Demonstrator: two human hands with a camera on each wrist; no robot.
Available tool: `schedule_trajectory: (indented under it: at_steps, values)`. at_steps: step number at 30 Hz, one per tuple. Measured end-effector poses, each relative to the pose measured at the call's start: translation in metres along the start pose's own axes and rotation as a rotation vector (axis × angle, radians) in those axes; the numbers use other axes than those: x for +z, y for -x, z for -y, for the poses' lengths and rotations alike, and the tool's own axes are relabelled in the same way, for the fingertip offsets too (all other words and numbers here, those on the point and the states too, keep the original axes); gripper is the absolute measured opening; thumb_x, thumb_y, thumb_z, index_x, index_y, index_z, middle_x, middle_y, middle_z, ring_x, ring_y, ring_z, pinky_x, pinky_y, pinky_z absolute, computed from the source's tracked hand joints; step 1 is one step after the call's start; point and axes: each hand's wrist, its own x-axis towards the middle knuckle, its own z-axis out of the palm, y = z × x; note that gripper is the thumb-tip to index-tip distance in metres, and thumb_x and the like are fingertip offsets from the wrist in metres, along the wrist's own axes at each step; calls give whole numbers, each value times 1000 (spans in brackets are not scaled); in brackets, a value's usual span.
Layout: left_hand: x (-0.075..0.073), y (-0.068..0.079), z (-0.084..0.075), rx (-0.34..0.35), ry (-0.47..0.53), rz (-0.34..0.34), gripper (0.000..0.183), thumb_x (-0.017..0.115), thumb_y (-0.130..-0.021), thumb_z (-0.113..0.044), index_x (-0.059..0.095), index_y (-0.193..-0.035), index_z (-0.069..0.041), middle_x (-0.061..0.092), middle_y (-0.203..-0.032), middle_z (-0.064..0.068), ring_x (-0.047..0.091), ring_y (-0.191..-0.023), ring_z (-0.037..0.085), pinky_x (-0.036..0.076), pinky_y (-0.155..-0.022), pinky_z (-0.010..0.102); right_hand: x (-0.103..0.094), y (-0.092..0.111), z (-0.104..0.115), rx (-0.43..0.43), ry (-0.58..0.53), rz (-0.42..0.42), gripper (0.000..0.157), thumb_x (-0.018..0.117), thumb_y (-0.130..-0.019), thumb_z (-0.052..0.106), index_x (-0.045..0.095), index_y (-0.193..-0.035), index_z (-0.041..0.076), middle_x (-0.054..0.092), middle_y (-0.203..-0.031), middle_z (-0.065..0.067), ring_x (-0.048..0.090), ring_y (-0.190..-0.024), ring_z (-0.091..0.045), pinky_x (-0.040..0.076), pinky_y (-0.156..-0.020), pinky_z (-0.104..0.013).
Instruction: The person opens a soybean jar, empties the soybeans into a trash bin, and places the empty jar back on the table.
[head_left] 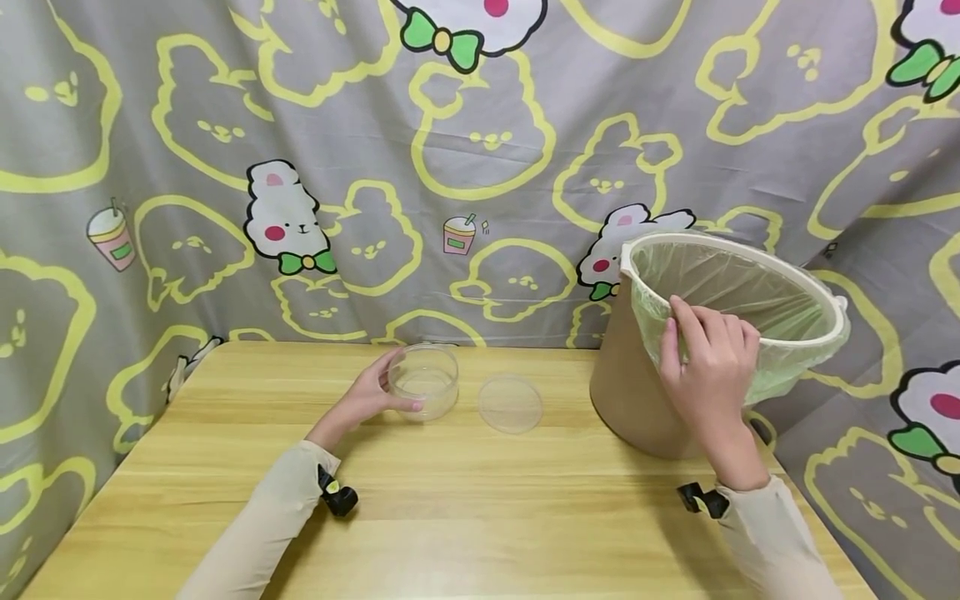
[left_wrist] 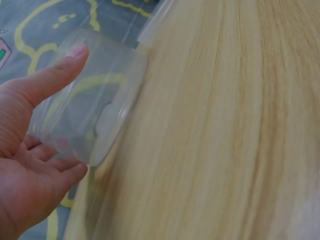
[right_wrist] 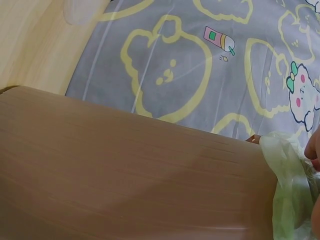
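Note:
My left hand [head_left: 365,396] holds a round clear plastic container [head_left: 435,385] toward the back of the table, thumb on the near side and fingers round the other. In the left wrist view the container [left_wrist: 95,95] stands upright with its open top away from the wood. Just right of it a clear round lid [head_left: 510,406] lies flat. At the right, a brown trash can [head_left: 637,358] with a white rim is lined with a thin green bag [head_left: 783,367] folded over its edge. My right hand [head_left: 712,358] grips the near rim, fingers over the top and thumb outside.
The wooden table [head_left: 450,517] ends at the back against a grey curtain [head_left: 517,92] with yellow cartoon outlines. More curtain hangs on the left and right sides. The trash can rises well above the tabletop near the right edge.

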Motion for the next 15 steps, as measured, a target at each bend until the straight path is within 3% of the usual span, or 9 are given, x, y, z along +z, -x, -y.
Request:
schedule_trajectory:
  at_steps: [4, 8, 15]
  values:
    - [-3, -1, -3, -22, -22, -6, 116, 87, -64, -28, 12, -152, -20, 16, -157, 7, 15, -143, 34, 16, -115, 52, 2, 0, -1, 6, 0, 8, 23, 59, -86, 12, 71, -103, 2, 65, -86, -20, 52, -78, -41, 34, -78, -54]
    - [-7, -1, -16, -24, -91, -53, 113, 83, -67, -41, 9, -152, -26, 14, -157, 5, 10, -145, 31, 16, -114, 55, 4, -2, -1, 12, -9, 29, 24, 59, -86, 13, 71, -105, 2, 66, -88, -20, 53, -79, -40, 35, -79, -54]
    - [-4, -7, -59, 86, -336, -216, 95, 70, -73, -60, 18, -149, -34, 19, -156, 1, 18, -143, 29, 22, -110, 58, 12, -2, 7, -2, -67, 85, 27, 57, -86, 13, 69, -108, 1, 66, -100, -19, 57, -90, -40, 38, -83, -53]
